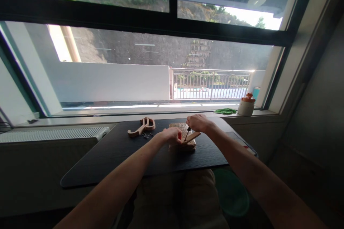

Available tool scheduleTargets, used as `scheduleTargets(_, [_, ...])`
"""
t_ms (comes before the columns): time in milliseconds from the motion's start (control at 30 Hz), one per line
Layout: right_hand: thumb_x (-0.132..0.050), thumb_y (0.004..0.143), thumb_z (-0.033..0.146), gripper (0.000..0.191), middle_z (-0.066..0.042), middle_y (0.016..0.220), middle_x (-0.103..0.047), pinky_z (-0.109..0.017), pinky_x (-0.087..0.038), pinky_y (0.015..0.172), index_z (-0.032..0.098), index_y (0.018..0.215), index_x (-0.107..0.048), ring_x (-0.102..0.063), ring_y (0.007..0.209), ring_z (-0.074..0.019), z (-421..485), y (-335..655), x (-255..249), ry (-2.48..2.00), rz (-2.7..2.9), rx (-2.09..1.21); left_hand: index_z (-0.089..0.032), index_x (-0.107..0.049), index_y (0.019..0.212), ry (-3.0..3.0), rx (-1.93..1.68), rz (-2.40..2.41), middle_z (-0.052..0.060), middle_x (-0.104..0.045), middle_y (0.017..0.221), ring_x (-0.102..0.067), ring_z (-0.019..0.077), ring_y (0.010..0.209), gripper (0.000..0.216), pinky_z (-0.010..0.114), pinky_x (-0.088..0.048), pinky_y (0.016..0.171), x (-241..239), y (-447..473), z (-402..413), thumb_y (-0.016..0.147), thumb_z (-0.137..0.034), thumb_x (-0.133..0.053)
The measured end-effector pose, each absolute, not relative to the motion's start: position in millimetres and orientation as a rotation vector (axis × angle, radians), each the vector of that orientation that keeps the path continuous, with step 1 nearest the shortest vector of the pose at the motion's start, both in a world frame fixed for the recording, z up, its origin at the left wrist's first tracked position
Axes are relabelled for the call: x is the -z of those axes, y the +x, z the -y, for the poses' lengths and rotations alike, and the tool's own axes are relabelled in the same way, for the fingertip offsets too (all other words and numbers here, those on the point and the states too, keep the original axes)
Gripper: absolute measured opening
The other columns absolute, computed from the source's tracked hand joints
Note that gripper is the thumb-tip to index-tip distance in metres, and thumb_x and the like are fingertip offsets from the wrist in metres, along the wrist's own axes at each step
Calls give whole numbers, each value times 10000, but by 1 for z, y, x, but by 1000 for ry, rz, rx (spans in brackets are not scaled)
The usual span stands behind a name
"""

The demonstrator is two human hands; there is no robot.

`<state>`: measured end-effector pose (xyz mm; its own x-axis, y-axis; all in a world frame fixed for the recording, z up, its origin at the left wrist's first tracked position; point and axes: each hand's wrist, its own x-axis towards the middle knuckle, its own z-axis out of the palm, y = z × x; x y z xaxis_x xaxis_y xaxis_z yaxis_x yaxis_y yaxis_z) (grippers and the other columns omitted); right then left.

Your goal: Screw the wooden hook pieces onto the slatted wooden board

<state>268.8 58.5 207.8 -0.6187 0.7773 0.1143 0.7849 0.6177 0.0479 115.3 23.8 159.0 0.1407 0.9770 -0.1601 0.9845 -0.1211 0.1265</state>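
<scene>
My right hand (200,123) is wrapped round the handle of a screwdriver (187,134), whose shaft slants down to a flat wooden piece (192,136). With fingers pinched, my left hand (173,135) holds the near left end of that piece. Beneath the wood lies a brown cardboard stack (191,147) that looks wrapped in clear film or tape. The screwdriver's tip meets the wood close to my left fingers; whether a screw sits under it is too small to tell. To the left are curved wooden parts (142,127) and several loose screws (146,135).
The dark table (113,157) has rounded corners and stands before a large window. A green cloth (225,111) and a white jar with an orange top (246,105) rest on the sill. A radiator (53,134) is at the left; a round green stool (231,191) shows below the table.
</scene>
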Motion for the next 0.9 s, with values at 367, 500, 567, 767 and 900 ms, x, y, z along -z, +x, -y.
scheduleTargets(367, [-465, 805, 344, 303, -71, 917, -658, -213, -351, 557, 172, 1032, -568, -583, 743, -159, -54, 285, -210, -1205, 2809, 15, -239, -646, 847, 2186, 41, -1916, -6, -649, 878, -564, 190, 850, 273, 270, -419, 719, -160, 115, -25, 632, -399, -600])
scheduleTargets(500, [-465, 812, 357, 288, -80, 889, -665, -217, -351, 561, 157, 968, -602, -589, 745, -165, -51, 275, -210, -1160, 2798, 20, -233, -645, 834, 2199, 26, -1904, -8, -648, 854, -566, 182, 828, 262, 267, -416, 719, -160, 115, -24, 638, -399, -595])
scheduleTargets(567, [-464, 812, 380, 302, -89, 889, -666, -224, -357, 571, 154, 949, -610, -593, 752, -175, -52, 268, -210, -1167, 2776, 27, -228, -648, 809, 2205, 8, -1896, -7, -645, 837, -565, 184, 819, 247, 276, -413, 727, -159, 115, -23, 636, -397, -596])
scheduleTargets(767, [-435, 814, 425, 371, -137, 913, -657, -255, -363, 590, 130, 966, -601, -595, 783, -215, -61, 260, -204, -1264, 2666, 17, -221, -651, 799, 2178, -109, -1853, -2, -643, 804, -564, 189, 793, 252, 289, -408, 719, -158, 114, -21, 612, -384, -604])
scheduleTargets(900, [-381, 836, 404, 362, -118, 888, -654, -255, -341, 570, 140, 986, -577, -587, 740, -201, -59, 265, -198, -1271, 2599, -24, -198, -662, 788, 2128, -170, -1767, -7, -644, 736, -575, 165, 729, 257, 237, -416, 649, -159, 106, -25, 606, -374, -619])
